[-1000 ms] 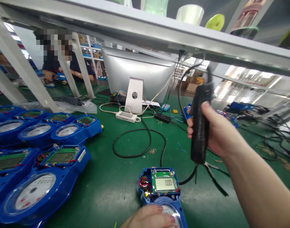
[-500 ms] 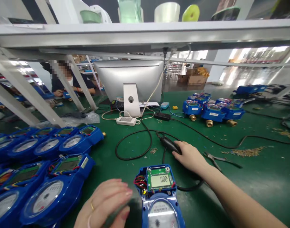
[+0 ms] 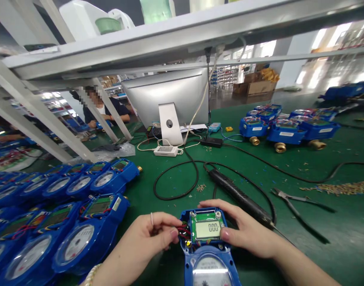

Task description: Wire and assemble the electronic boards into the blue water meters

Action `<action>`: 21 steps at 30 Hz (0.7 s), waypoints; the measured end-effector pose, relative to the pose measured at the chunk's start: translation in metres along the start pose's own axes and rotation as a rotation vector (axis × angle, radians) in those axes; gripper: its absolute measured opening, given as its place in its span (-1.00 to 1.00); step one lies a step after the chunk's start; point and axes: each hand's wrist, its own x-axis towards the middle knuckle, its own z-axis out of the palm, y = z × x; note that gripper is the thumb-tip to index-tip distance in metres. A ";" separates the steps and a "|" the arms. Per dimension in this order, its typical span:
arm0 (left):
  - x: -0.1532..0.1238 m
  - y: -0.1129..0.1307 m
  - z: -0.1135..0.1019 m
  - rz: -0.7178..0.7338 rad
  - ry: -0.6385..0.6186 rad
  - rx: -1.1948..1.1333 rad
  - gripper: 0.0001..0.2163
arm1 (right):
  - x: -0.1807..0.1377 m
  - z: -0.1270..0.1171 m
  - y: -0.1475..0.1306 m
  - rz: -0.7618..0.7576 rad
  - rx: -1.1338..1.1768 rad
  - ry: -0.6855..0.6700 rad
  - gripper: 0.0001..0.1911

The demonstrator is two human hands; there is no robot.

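Observation:
A blue water meter (image 3: pixel 186 270) is at the bottom centre, its electronics box uncovered and its display (image 3: pixel 208 229) lit with "0.00". My left hand (image 3: pixel 152 238) is at the left side of that box, thumb and fingertips pinched at the red wires (image 3: pixel 184 231). Gripping the box's right side is my right hand (image 3: pixel 247 232), thumb on the front by the display and fingers round the back edge. Behind the right hand a black electric screwdriver (image 3: pixel 239 194) lies on the green table with its bit toward me. Pliers (image 3: pixel 289 198) with spread handles rest to its right.
Rows of blue meters (image 3: pixel 77 238) fill the left side. More meters (image 3: pixel 286 129) stand at the back right. Loose screws (image 3: pixel 339 187) lie at right, with a small heap (image 3: pixel 201 188) near the centre. A monitor (image 3: pixel 170 99) stands under a shelf; a person (image 3: pixel 106 109) sits beyond.
My right hand has let go of the electric screwdriver, now lying turned on the table, and taken hold of the meter. My left hand has moved right to the wires. The view has tilted.

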 end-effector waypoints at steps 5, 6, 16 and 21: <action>-0.004 0.015 0.000 0.245 0.013 0.425 -0.88 | 0.001 -0.001 0.001 -0.025 -0.001 0.013 -0.40; -0.006 0.017 0.000 0.384 0.004 0.543 -0.89 | 0.000 -0.001 0.001 -0.027 -0.015 0.017 -0.41; -0.005 0.033 0.001 0.763 -0.222 1.169 -0.85 | -0.001 0.001 -0.001 -0.020 -0.016 0.014 -0.44; 0.005 0.050 -0.005 0.685 -0.391 1.060 -0.85 | -0.002 0.001 0.001 -0.023 -0.029 0.017 -0.46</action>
